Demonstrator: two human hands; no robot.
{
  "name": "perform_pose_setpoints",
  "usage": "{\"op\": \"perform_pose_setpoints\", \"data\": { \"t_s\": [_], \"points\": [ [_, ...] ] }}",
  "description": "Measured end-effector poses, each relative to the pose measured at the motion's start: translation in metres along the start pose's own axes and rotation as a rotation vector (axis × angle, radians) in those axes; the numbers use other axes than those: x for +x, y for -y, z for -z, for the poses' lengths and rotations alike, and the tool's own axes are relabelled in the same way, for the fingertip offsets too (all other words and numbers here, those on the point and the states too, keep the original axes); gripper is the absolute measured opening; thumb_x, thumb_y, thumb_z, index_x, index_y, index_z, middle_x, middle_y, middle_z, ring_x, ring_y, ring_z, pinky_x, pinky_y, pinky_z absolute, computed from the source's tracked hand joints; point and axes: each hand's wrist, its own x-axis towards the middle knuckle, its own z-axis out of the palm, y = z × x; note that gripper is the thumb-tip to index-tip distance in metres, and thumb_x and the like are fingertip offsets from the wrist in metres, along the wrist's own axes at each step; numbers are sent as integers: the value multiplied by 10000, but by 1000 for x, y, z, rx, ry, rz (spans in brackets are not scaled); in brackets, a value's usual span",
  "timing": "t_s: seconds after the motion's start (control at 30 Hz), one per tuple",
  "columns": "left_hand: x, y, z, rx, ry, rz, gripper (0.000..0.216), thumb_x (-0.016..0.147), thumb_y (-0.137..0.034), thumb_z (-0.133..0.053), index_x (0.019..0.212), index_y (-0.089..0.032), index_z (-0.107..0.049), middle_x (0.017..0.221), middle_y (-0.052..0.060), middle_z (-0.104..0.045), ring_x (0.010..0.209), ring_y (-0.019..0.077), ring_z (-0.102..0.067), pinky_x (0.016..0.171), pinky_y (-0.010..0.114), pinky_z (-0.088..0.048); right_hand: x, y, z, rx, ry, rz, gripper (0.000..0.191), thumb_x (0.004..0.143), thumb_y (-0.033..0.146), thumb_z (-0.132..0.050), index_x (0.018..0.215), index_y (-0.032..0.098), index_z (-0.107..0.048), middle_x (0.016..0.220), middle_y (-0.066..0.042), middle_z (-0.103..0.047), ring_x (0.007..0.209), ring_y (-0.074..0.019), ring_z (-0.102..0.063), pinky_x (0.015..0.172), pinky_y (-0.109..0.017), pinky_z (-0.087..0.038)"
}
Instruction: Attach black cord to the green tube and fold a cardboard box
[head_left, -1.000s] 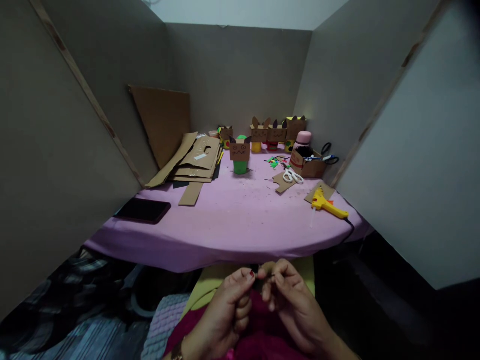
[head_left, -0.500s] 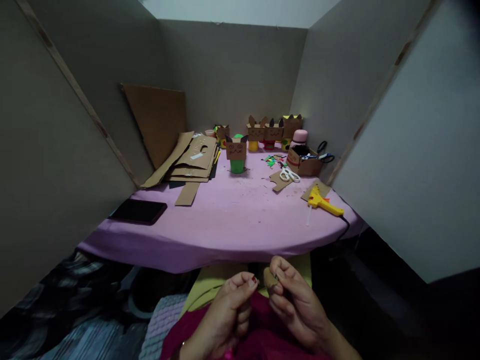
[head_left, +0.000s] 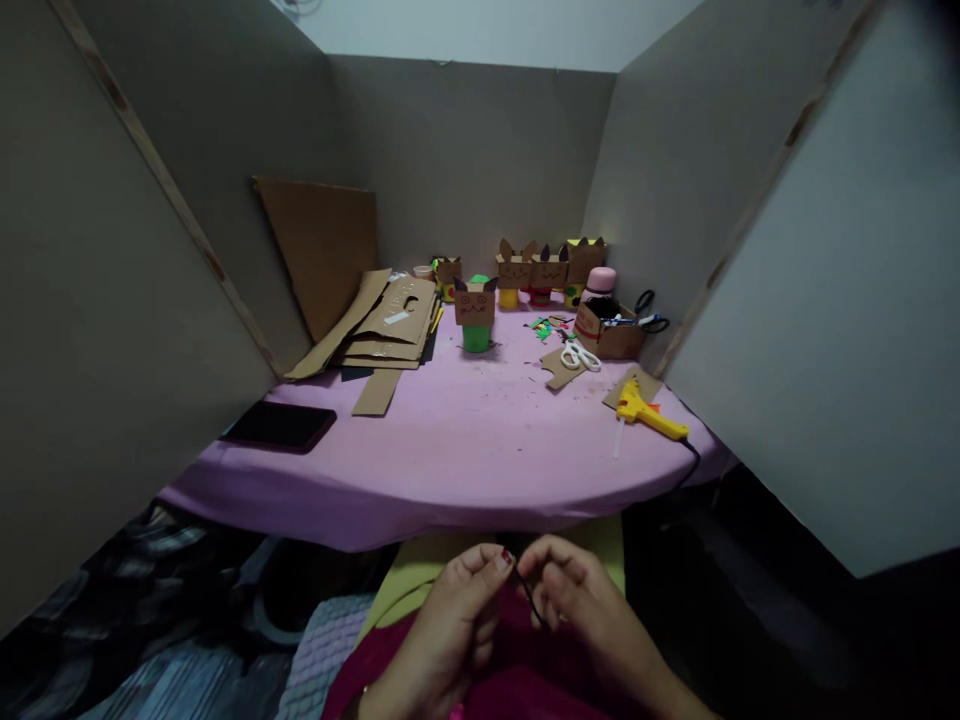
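A lilac-covered tabletop (head_left: 450, 455) is enclosed on three sides by plain grey panels (head_left: 472, 140), with a pale wall seen above the back one. In front of its near edge, above a lap clothed in deep magenta, a thin black strip (head_left: 528, 590) is pinched by the left hand (head_left: 463, 608) between thumb and fingers. The strip's lower end is met by the right hand (head_left: 583, 600), whose fingers are loosely curled; whether it is gripped there cannot be told. On the left, a dark flat device (head_left: 281, 427) is laid near stacked cardboard (head_left: 386, 325). A cardboard cat face, drawn in dark lines, is carried by a green cup (head_left: 475, 338). A yellow glue gun (head_left: 651, 413) is placed at the right. Marks are printed on the stack and on a small open box (head_left: 616, 343), too small to be read.
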Motion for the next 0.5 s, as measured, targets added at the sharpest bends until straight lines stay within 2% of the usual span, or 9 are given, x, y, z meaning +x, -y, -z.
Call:
{"op": "perform_pose_setpoints", "data": {
  "t_s": [0.07, 0.2, 0.33, 0.43, 0.5],
  "points": [
    [2, 1, 2, 10, -19, -30, 342, 646, -464, -664, 712, -204, -452, 357, -147, -265, 312, 17, -114, 338, 183, -68, -1, 0, -3, -7, 45, -58, 305, 712, 431, -655, 706, 142, -558, 543, 40, -513, 467, -62, -422, 453, -180, -307],
    [4, 3, 5, 66, -46, -55, 339, 628, -454, -682, 704, -192, -481, 395, -121, -346, 319, 25, -205, 365, 193, -113, 1, -1, -7, 156, -15, -108, 260, 730, 360, -660, 653, 151, -526, 512, 37, -547, 398, -43, -398, 414, -165, -275],
    [3, 2, 3, 98, -11, -82, 287, 667, -415, -666, 703, -182, -501, 462, -81, -451, 350, 35, -252, 375, 196, -135, 3, -4, -9, 428, -82, -73, 199, 722, 292, -684, 672, 142, -564, 626, 17, -592, 398, -20, -381, 401, -145, -276],
    [2, 1, -1, 101, 31, -132, 247, 696, -387, -647, 730, -162, -550, 529, -37, -522, 423, 62, -371, 417, 191, -227, 4, -7, -11, 630, -83, -71, 156, 715, 248, -692, 703, 160, -564, 781, -4, -625, 438, -23, -421, 392, -136, -280],
    [3, 1, -2, 87, 60, -158, 244, 691, -381, -652, 719, -154, -569, 571, -12, -550, 494, 88, -436, 480, 202, -297, 5, -8, -13, 751, -58, -94, 167, 713, 236, -694, 703, 178, -538, 755, 7, -623, 448, -32, -438, 396, -134, -288]
  ]
}}
